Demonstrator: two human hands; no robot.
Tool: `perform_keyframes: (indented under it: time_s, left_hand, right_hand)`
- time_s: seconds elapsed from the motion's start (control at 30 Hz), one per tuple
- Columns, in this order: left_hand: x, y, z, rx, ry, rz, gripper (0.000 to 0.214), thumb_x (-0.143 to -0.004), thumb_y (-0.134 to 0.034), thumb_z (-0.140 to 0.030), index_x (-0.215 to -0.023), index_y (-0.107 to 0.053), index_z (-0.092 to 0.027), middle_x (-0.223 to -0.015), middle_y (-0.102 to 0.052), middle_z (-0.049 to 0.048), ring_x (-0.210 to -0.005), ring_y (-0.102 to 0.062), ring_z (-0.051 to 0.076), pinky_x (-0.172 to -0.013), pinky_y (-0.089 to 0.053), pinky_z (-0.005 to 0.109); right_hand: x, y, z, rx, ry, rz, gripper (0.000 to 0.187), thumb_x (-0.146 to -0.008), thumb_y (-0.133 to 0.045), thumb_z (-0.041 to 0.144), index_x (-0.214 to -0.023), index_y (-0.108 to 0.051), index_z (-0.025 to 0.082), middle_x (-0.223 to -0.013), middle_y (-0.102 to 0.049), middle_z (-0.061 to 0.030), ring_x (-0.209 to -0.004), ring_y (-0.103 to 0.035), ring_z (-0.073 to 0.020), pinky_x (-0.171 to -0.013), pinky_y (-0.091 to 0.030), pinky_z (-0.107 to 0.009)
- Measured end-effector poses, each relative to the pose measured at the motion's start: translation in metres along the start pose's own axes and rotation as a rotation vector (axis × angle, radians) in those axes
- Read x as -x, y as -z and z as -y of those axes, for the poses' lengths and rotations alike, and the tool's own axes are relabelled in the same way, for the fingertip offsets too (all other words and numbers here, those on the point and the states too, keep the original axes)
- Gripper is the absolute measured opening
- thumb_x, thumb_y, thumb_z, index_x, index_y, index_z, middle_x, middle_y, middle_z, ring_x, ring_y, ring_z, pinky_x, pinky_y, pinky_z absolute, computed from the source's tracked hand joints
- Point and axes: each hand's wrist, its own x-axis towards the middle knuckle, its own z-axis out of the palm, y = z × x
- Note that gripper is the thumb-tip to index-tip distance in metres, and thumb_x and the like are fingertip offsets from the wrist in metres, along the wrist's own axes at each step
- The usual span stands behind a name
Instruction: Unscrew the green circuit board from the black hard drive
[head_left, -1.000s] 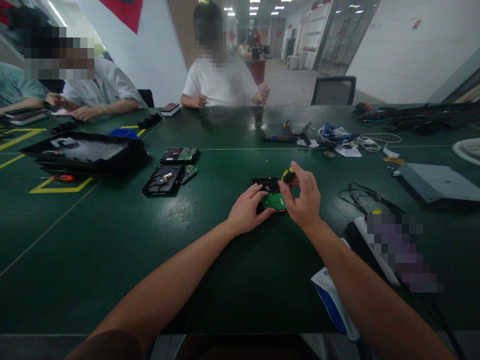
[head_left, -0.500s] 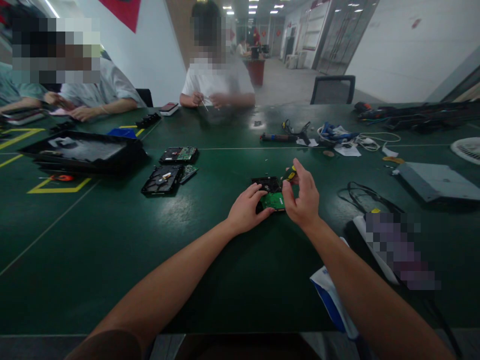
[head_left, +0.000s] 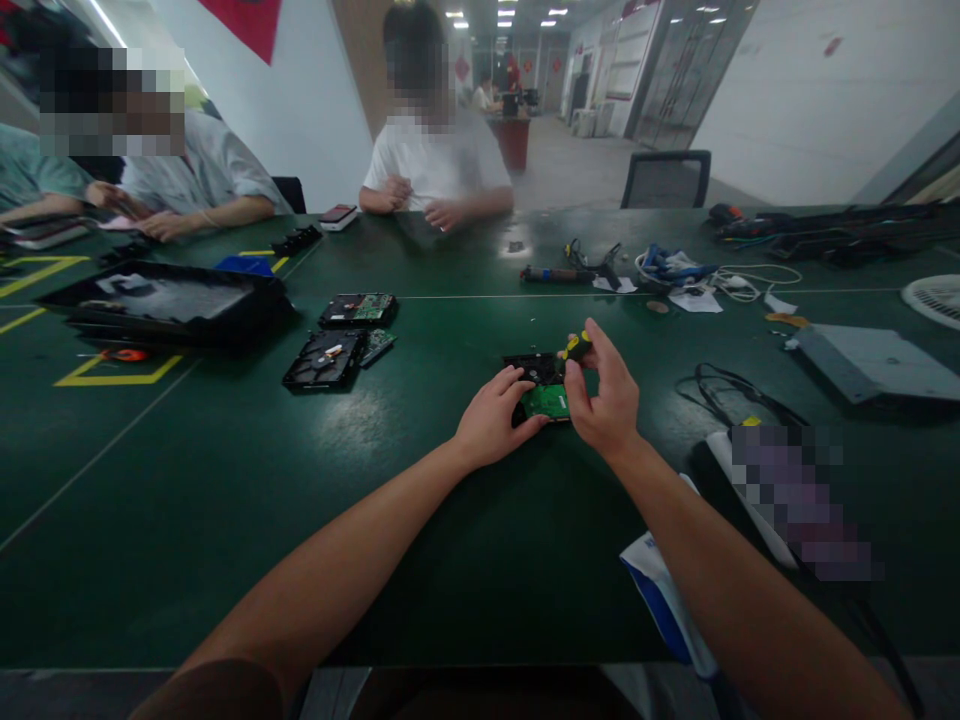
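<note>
A hard drive (head_left: 546, 401) with a green circuit board lies on the green table in front of me. My left hand (head_left: 495, 415) grips it from the left, fingers over the far part and thumb at the near edge. In my right hand (head_left: 606, 395) is a short yellow-and-black screwdriver (head_left: 577, 347), pinched between thumb and fingers above the right side of the drive. The screwdriver's tip is too small and hidden to make out.
To the left lie two more hard drives (head_left: 324, 360) and a loose circuit board (head_left: 377, 346). Farther left is a black tray (head_left: 172, 300). A metal box (head_left: 874, 362), cables (head_left: 675, 265) and a blue-white cloth (head_left: 660, 590) are on the right. People sit across the table.
The screwdriver's handle has turned slightly in my right hand; my left hand and the drive stay put. Across the table, a person's hands have moved apart.
</note>
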Motion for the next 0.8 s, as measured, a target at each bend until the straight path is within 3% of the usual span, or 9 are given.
perform_keyframes:
  time_s: [0.23,0.47,0.67,0.8]
  left_hand:
    - [0.0001,-0.0015,0.0017,-0.004,-0.008,0.001,0.058,-0.091,-0.067,-0.052,-0.138,-0.058,-0.02,-0.156,-0.049,0.0136,-0.149,-0.04,0.033,-0.122,-0.038,0.054]
    - [0.0002,-0.0003,0.0006,-0.002,-0.002,0.0,0.057,-0.091,-0.067,-0.052,-0.137,-0.058,-0.019,-0.156,-0.05,0.0135,-0.15,-0.04,0.032,-0.123,-0.038,0.053]
    - [0.0001,-0.0013,0.0019,0.001,-0.004,-0.001,0.058,-0.091,-0.067,-0.052,-0.139,-0.058,-0.02,-0.156,-0.049,0.0139,-0.149,-0.04,0.032,-0.122,-0.038,0.053]
    - [-0.0001,-0.0015,0.0018,0.004,-0.008,-0.004,0.057,-0.09,-0.068,-0.051,-0.138,-0.058,-0.021,-0.156,-0.049,0.0133,-0.149,-0.04,0.033,-0.122,-0.038,0.054]
  right_hand:
    - [0.0001,-0.0015,-0.0028,-0.016,-0.009,-0.069,0.059,-0.094,-0.065,0.031,-0.149,-0.044,0.027,-0.13,-0.062,-0.0117,-0.093,-0.068,-0.0234,-0.076,-0.065,-0.043]
    - [0.0008,-0.0019,-0.0033,-0.017,-0.011,-0.035,0.061,-0.098,-0.055,0.029,-0.156,-0.035,0.028,-0.141,-0.058,-0.0135,-0.103,-0.069,-0.0262,-0.088,-0.064,-0.05]
    - [-0.0007,-0.0012,-0.0022,0.0,0.006,-0.065,0.063,-0.094,-0.063,0.031,-0.152,-0.04,0.03,-0.13,-0.062,-0.0111,-0.094,-0.067,-0.0245,-0.078,-0.065,-0.046]
    - [0.0,-0.001,-0.0017,-0.007,0.01,-0.037,0.065,-0.095,-0.06,0.03,-0.155,-0.036,0.028,-0.136,-0.06,-0.0134,-0.098,-0.068,-0.026,-0.082,-0.065,-0.049]
